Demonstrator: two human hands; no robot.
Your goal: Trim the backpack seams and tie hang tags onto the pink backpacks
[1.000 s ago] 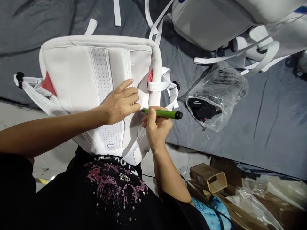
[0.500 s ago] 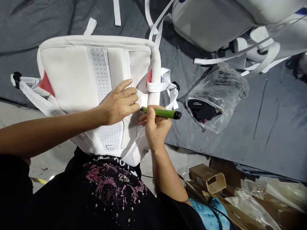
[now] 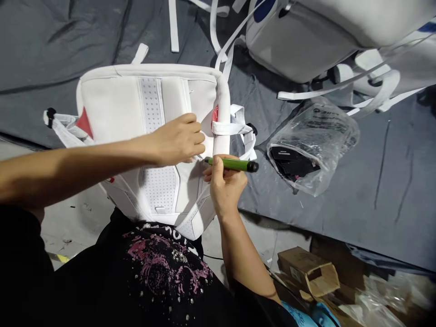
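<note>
A white backpack [image 3: 114, 97] lies back panel up, its lower edge against my body. My left hand [image 3: 182, 138] rests over the middle of the panel with fingers curled in. What its fingertips pinch, perhaps a bit of the bag's fabric or a thread, I cannot make out. In my right hand [image 3: 226, 184] is a green pen-shaped tool [image 3: 235, 164] with black ends, gripped between thumb and fingers. Its narrow tip points left, close beside my left fingertips. White straps with black buckles hang at both sides of the bag, near red side patches.
A clear plastic bag [image 3: 335, 129] holding black tags lies to the right on the dark grey table cover [image 3: 361, 181]. More white bags [image 3: 306, 50] with loose straps stand at the upper right. Below the table edge are an open cardboard box [image 3: 308, 272] and crumpled plastic.
My left fingers, spread over the panel before, have curled into a pinch. The view has shifted, so the backpack sits slightly lower and further right. The green tool stays in my right hand.
</note>
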